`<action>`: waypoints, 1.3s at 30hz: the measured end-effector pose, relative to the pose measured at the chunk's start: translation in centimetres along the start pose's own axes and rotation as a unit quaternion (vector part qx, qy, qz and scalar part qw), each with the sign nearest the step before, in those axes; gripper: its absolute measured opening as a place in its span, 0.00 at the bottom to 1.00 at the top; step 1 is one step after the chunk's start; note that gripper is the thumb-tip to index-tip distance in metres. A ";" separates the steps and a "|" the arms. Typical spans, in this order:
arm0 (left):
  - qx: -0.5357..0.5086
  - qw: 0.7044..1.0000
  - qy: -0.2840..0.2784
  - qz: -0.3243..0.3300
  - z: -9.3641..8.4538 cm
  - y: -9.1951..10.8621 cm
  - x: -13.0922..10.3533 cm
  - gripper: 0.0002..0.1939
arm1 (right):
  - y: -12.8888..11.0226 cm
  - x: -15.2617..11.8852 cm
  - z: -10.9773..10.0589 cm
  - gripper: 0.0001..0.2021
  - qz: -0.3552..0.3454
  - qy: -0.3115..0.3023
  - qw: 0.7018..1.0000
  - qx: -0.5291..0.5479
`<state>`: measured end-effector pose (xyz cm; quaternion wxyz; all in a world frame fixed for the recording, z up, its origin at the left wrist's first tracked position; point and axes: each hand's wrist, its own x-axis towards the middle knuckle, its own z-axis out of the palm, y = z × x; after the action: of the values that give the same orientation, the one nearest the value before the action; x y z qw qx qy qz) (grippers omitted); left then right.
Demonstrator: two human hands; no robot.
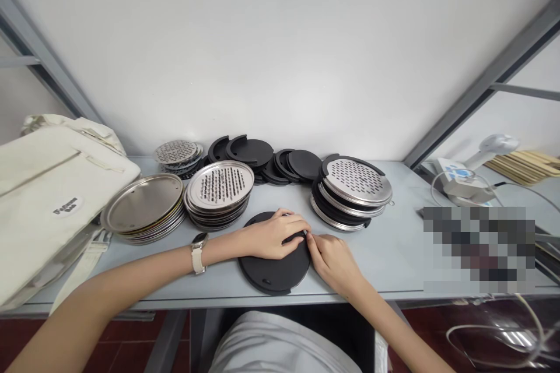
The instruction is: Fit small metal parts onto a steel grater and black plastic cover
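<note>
A round black plastic grater holder lies flat near the table's front edge, with a small hole or knob close to its near side. My left hand rests palm down across its upper half, fingers apart and reaching to the right edge. Its wrist wears a watch with a pale strap. At that same edge, my right hand has curled fingers, with thumb and forefinger pinching the rim next to the left fingertips. What lies under both hands is hidden.
Behind stand a stack of round metal grater plates, plain metal discs, smaller perforated discs, black holders and assembled graters. A cream bag sits left. On the right are a white scanner-like device and a blurred-out patch.
</note>
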<state>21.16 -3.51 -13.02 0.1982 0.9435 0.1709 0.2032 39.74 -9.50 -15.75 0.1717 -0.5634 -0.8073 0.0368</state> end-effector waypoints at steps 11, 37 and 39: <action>-0.023 1.000 -0.008 -0.002 -0.2 0.0 0.0 0.13 | 0.1 0.0 0.0 0.24 -0.021 -0.002 1.000 0.008; -0.014 1.000 -0.010 -0.001 -0.4 0.1 -0.2 0.13 | -0.4 -0.2 -0.4 0.17 0.009 0.005 0.999 0.051; -0.010 1.000 -0.009 0.002 -0.5 0.2 -0.2 0.13 | -0.3 -0.2 -0.4 0.16 0.009 0.008 0.998 0.060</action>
<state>20.81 -3.62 -12.58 0.2089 0.9435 0.1654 0.1969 39.61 -9.83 -15.31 0.2113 -0.5598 -0.7970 0.0822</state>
